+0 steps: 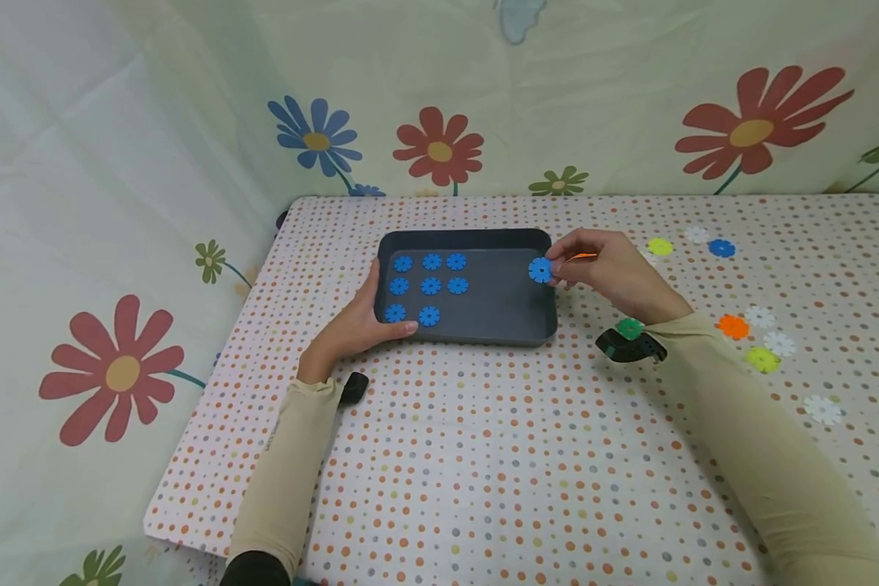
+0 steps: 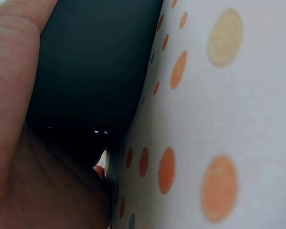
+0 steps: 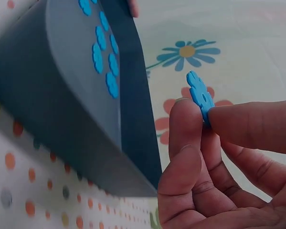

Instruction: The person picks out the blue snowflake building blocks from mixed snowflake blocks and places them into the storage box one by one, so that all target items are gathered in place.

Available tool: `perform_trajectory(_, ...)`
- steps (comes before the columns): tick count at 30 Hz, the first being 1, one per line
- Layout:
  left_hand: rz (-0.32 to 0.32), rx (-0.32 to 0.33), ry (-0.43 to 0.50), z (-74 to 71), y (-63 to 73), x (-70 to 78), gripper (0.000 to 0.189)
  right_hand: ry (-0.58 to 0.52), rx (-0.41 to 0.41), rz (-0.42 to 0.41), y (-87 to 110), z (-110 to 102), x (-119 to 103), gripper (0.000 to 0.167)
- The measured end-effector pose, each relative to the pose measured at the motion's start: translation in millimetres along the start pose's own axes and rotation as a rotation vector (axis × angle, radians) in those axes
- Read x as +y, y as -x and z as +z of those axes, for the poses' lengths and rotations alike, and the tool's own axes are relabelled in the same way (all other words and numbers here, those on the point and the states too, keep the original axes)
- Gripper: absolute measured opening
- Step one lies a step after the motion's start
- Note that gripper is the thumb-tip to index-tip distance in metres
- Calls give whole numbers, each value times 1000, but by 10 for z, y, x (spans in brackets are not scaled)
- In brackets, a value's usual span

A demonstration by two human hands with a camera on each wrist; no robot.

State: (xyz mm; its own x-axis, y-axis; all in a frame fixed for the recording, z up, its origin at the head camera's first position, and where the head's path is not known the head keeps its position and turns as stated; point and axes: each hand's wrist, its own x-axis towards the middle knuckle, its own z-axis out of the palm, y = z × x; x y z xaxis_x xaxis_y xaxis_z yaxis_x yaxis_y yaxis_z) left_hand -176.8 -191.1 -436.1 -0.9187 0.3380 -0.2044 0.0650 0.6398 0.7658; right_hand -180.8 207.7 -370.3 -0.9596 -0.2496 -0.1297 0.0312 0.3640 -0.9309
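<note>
A dark grey tray [image 1: 498,305] lies on the table with several blue notched discs [image 1: 430,286] in rows on its left side. My left hand [image 1: 347,330] grips the tray's front left corner, thumb along the front rim and fingers at the left side. Between thumb and fingertips, my right hand [image 1: 611,273] pinches another blue notched disc [image 3: 199,93] above the tray's right edge. That disc is held apart from the tray floor. Part of an orange disc [image 1: 584,255] shows by the right hand's fingers; the rest is hidden.
Right of the tray lie loose discs: white [image 1: 823,409], yellow [image 1: 763,359], orange [image 1: 733,326], blue [image 1: 721,247] and green [image 1: 630,328], the green one close to the right wrist camera [image 1: 623,347]. A flower-patterned cloth [image 1: 615,98] hangs behind the dotted table [image 1: 439,456].
</note>
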Motion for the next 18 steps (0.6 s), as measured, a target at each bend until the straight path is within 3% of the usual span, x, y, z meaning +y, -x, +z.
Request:
perform_trajectory(9, -3, -6, -16, 5, 0, -3, 141, -34, -68, -44, -120, 222, -56, 20)
perform_trajectory(18, -27, -2, -25, 0, 1, 8, 141, -39, -183, -39, -272, 385, -110, 24)
